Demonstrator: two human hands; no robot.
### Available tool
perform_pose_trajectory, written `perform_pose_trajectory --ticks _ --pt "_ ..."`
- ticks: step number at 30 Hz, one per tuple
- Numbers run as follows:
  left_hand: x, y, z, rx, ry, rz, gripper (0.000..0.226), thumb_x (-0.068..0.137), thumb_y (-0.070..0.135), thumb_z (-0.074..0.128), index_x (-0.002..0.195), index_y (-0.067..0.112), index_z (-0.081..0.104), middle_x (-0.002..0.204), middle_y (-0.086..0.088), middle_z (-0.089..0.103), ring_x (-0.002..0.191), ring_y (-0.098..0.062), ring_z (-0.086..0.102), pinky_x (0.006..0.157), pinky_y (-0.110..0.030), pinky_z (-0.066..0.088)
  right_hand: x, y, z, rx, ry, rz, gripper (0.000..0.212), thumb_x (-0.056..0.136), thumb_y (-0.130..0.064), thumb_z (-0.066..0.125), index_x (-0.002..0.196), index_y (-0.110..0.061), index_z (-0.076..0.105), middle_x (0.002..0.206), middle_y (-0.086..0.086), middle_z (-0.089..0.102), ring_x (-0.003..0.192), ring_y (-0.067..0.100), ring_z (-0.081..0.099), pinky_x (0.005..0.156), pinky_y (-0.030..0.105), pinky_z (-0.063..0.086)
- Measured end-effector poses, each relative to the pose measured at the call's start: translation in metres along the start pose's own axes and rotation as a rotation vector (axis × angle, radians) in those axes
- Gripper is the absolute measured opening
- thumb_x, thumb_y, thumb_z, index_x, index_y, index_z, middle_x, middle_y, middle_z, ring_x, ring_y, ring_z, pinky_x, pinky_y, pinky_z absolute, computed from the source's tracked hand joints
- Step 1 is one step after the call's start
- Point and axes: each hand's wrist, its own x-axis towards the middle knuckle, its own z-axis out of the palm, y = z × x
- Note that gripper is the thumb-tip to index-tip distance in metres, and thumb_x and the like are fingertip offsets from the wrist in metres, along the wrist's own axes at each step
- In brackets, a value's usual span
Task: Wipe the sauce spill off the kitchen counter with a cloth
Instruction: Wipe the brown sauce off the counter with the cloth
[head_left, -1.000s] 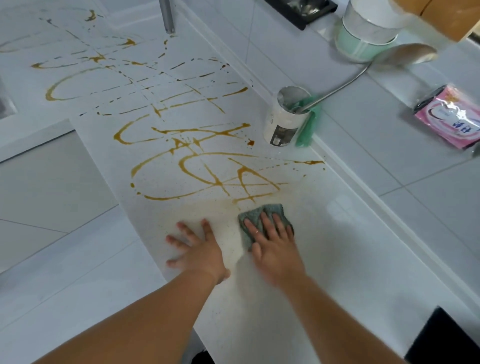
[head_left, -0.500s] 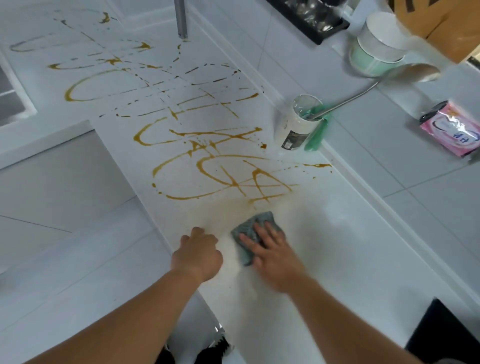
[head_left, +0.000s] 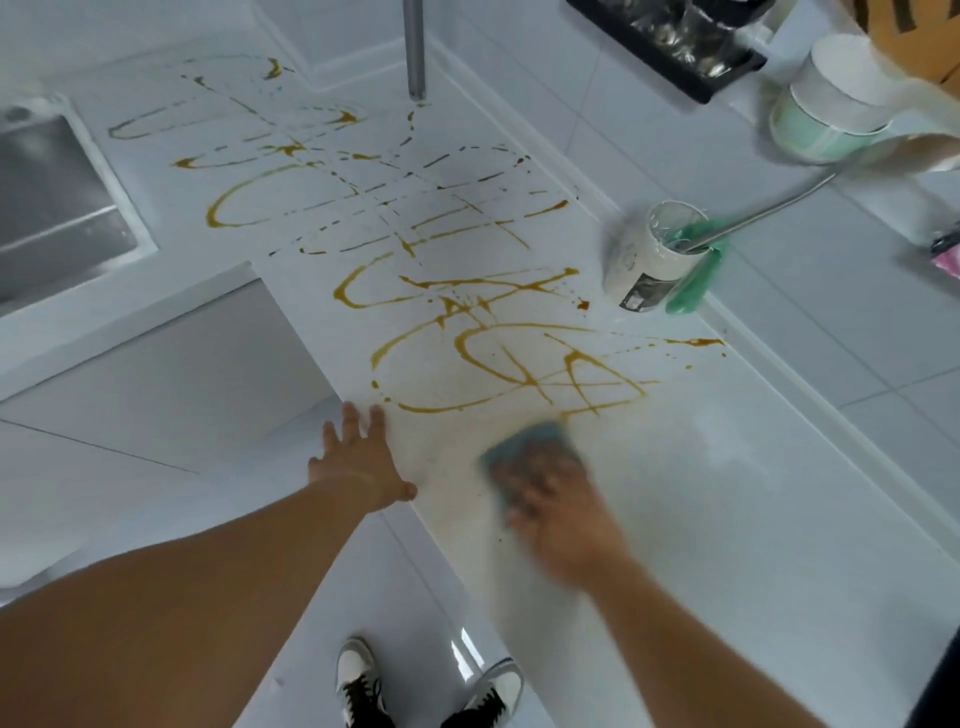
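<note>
Brown sauce (head_left: 498, 358) runs in loops and lines over the long white counter (head_left: 727, 519), from the near loops up to the far end. A grey-green cloth (head_left: 530, 441) lies flat on the counter just below the nearest sauce loop. My right hand (head_left: 556, 509), blurred by motion, presses down on the cloth with its fingers spread flat. My left hand (head_left: 358, 462) rests on the counter's left edge with fingers stretched out, holding nothing. A faint brown smear surrounds the cloth.
A white cup (head_left: 654, 260) with a long metal spoon and something green stands at the counter's right side. A steel sink (head_left: 52, 208) is at far left, a metal pole (head_left: 414, 49) at the far end. A white-green container (head_left: 826, 104) and black tray (head_left: 675, 41) sit at upper right.
My left hand went from spread flat to curled, and now lies stretched out at the counter's edge. My right hand keeps rubbing the cloth just below the nearest sauce loop. The view has shifted.
</note>
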Motion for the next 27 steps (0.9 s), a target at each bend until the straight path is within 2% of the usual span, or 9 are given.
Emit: perform_pose_trajectory --ticks 4,7,9,12,15,18,23,25,27 --pt "0.005 -0.004 0.008 -0.092 -0.025 0.026 0.132 0.081 0.058 0.077 0.157 0.034 -0.028 0.156 0.004 -0.049 0.147 -0.032 0.039 0.104 -0.05 0.049 0.028 0.044 -0.031 0.297 0.094 0.868 0.055 0.112 -0.048 0.02 0.166 -0.041 0.012 0.176 0.01 0.004 0.161 0.033 -0.003 0.128 0.051 -0.004" --pt "0.001 -0.003 0.005 -0.032 -0.022 0.018 0.131 0.082 0.062 0.074 0.157 0.033 -0.028 0.156 0.002 -0.049 0.136 -0.029 0.053 0.089 -0.044 0.05 0.03 -0.05 0.004 0.124 0.188 0.558 0.058 0.107 -0.04 0.033 0.164 -0.034 0.025 0.17 0.016 0.028 0.159 0.041 0.015 0.126 0.062 0.007" --pt "0.0 0.002 0.0 0.03 -0.004 0.011 0.13 0.083 0.062 0.074 0.158 0.029 -0.027 0.158 -0.003 -0.047 0.129 -0.029 0.059 0.082 -0.04 0.047 0.02 -0.102 0.027 0.077 0.101 0.224 0.061 0.104 -0.044 0.029 0.164 -0.044 0.017 0.173 0.008 0.02 0.162 0.034 0.006 0.127 0.059 0.002" --pt "-0.002 0.011 -0.003 0.095 -0.013 0.003 0.129 0.085 0.058 0.074 0.16 0.023 -0.025 0.16 -0.01 -0.043 0.121 -0.027 0.063 0.079 -0.037 0.043 0.034 -0.055 0.01 0.003 -0.048 -0.057 0.061 0.103 -0.046 0.021 0.163 -0.05 0.013 0.176 0.0 0.01 0.162 0.027 -0.001 0.129 0.049 -0.002" --pt "0.0 0.014 -0.003 0.116 -0.015 -0.003 0.124 0.088 0.053 0.072 0.16 0.022 -0.024 0.159 -0.013 -0.043 0.106 -0.023 0.065 0.072 -0.036 0.041 0.053 0.028 -0.02 0.066 0.037 0.402 0.057 0.108 -0.039 0.025 0.164 -0.043 0.015 0.175 0.008 0.012 0.161 0.034 0.006 0.13 0.047 0.007" --pt "-0.002 0.012 -0.003 0.103 -0.018 -0.005 0.121 0.091 0.051 0.07 0.159 0.022 -0.026 0.158 -0.012 -0.045 0.083 -0.02 0.055 0.064 -0.034 0.04 0.064 0.012 -0.018 0.136 0.1 0.856 0.062 0.11 -0.037 0.029 0.167 -0.04 0.004 0.176 0.009 0.0 0.162 0.033 -0.003 0.129 0.052 0.003" --pt "-0.002 0.012 -0.004 0.057 0.012 0.009 0.116 0.092 0.034 0.069 0.159 0.022 -0.025 0.159 -0.012 -0.044 0.107 -0.022 0.065 0.077 -0.036 0.045 0.05 -0.132 0.038 0.043 0.068 0.211 0.07 0.098 -0.043 0.025 0.165 -0.047 0.008 0.175 0.006 0.005 0.162 0.034 -0.006 0.126 0.056 0.001" --pt "-0.004 0.009 -0.005 0.034 -0.001 -0.007 0.119 0.091 0.033 0.071 0.159 0.023 -0.025 0.159 -0.012 -0.045 0.113 -0.025 0.064 0.094 -0.042 0.05 0.046 -0.112 0.031 0.065 -0.075 -0.032 0.066 0.099 -0.046 0.02 0.159 -0.059 -0.004 0.174 -0.007 -0.009 0.16 0.022 -0.02 0.128 0.049 -0.007" --pt "-0.002 0.008 -0.004 0.043 -0.017 -0.003 0.124 0.089 0.045 0.074 0.158 0.024 -0.028 0.157 -0.012 -0.046 0.115 -0.027 0.064 0.105 -0.052 0.047 0.054 -0.06 0.006 0.173 -0.069 -0.007 0.06 0.102 -0.047 0.024 0.161 -0.051 0.021 0.174 -0.003 0.011 0.161 0.023 0.003 0.131 0.048 0.004"
